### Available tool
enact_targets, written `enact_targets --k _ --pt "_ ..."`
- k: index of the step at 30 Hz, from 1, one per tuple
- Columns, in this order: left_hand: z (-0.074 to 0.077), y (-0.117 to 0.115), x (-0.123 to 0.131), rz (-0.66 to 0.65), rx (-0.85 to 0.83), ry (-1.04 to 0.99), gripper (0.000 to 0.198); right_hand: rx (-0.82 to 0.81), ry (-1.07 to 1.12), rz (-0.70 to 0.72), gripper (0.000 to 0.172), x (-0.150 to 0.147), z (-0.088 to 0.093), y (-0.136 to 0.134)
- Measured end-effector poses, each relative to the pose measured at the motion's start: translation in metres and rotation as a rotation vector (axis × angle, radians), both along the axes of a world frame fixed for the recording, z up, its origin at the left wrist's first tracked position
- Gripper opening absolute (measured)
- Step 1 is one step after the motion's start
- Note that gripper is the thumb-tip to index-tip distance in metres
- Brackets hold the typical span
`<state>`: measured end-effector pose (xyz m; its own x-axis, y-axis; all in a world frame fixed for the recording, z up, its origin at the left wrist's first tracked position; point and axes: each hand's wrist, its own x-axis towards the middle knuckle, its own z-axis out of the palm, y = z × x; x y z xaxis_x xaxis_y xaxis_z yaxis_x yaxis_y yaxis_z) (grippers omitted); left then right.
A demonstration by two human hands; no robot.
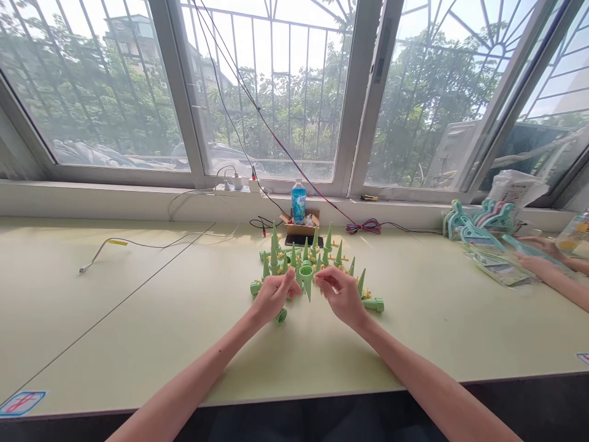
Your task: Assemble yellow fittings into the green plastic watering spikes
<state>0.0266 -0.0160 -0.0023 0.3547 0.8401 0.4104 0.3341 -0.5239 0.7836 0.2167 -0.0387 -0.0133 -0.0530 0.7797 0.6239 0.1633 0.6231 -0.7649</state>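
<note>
A green plastic watering spike [306, 277] is between my hands, its round open end up and its tip down. My left hand [275, 296] is closed at its left side, with the fingertips against it. My right hand [341, 293] is pinched just right of the spike's rim; whatever sits between thumb and forefinger is too small to name. Behind both hands stand several more green spikes [275, 255], tips up, with small yellow valves [339, 258] among them. A loose green cap [281, 316] lies below my left hand. A green tube-shaped part [373, 304] rests to the right.
A small cardboard box [315, 219] with a blue bottle [299, 202] stands at the back. Coiled red-black wire [363, 226] lies beside it; a white cable [138, 246] crosses the left table. At right, another person's hands [538, 261] are near teal hangers [478, 230] and plastic packets [499, 270].
</note>
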Motion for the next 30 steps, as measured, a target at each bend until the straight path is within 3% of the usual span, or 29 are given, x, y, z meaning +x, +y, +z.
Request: enact_targets --k 9,30 --pt "0.000 0.000 0.001 -0.012 -0.125 0.037 0.081 0.194 -0.189 -0.010 0.013 -0.002 -0.001 -0.004" --pt "0.011 -0.008 0.002 -0.073 -0.148 -0.015 0.074 0.185 -0.186 -0.024 0.014 0.000 -0.002 -0.004"
